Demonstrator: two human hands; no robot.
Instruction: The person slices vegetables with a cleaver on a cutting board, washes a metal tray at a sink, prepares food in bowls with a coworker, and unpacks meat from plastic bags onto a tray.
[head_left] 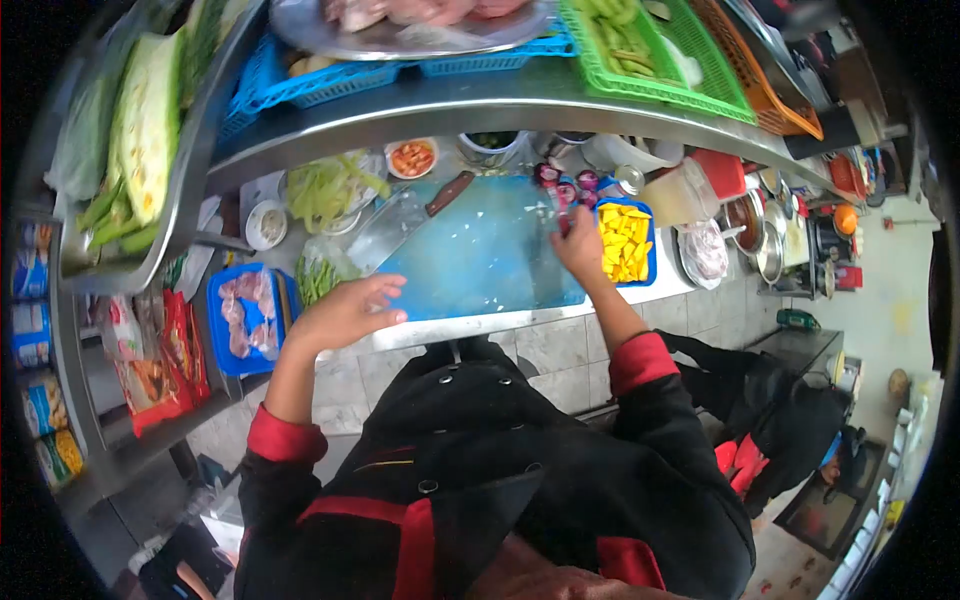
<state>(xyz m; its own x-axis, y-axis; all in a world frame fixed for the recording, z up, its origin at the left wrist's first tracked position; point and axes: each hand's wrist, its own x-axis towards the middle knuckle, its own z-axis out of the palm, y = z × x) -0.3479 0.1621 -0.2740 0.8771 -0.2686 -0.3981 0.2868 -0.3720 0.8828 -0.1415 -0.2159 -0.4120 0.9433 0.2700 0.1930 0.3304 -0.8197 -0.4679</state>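
1. At the 2 o'clock corner of the blue cutting board (500, 255), the right hand (580, 246) has its fingers drawn in and partly blurred; whether they grip anything, I cannot tell.
2. Just off those fingertips, toward 12 o'clock from the hand, lies a cluster of purple-and-white pieces (567, 192), which look like cut red onion. The right hand is much the nearer; the cluster is a loose group with no clear long axis, and contact cannot be made out.
3. At 3 o'clock from the right hand, just beside it, sits a blue tray of yellow pieces (625, 243), its long axis running 12 to 6.
4. By the board's 7 o'clock corner hangs the left hand (346, 313), fingers loosely spread and thumb apart, with nothing seen in its hold. Bagged greens (328, 270) are near it, at 11 o'clock.
5. Across the board's 10 o'clock part lies a broad knife (392, 228), long axis from 2 to 8, handle toward 2. Its blade is nearer the left hand.
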